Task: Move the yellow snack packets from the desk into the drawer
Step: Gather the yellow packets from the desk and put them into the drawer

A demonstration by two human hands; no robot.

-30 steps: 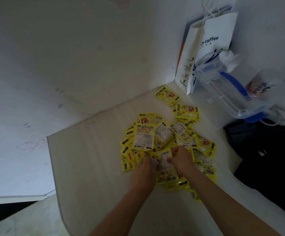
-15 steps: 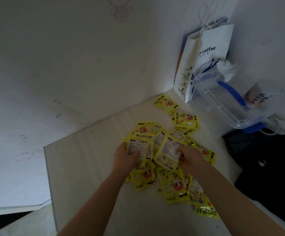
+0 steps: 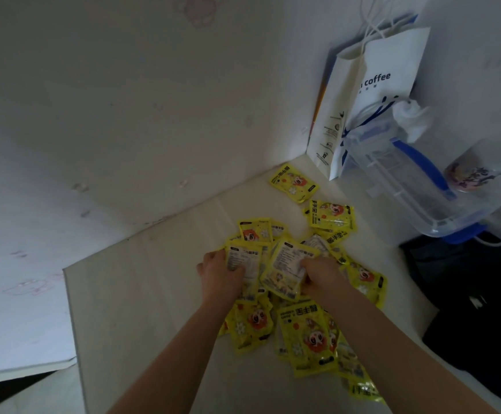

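Several yellow snack packets (image 3: 306,333) lie in a loose heap on the pale desk (image 3: 141,294). My left hand (image 3: 219,273) grips a bunch of packets (image 3: 244,261) at the heap's left side. My right hand (image 3: 321,276) grips another bunch, with a packet (image 3: 288,264) showing its printed back on top. Two packets lie apart towards the far corner: one (image 3: 294,182) by the wall and one (image 3: 331,215) closer to the heap. No drawer is in view.
A white paper coffee bag (image 3: 371,94) stands in the far corner. A clear plastic box with blue handle (image 3: 407,186) sits at the right, a cup (image 3: 470,171) beside it. Dark items (image 3: 476,294) lie at the right. The desk's left edge (image 3: 71,324) drops off.
Both hands moved from the near part of the heap to its middle and closed on bunches of packets. Packets shifted towards me below the hands.
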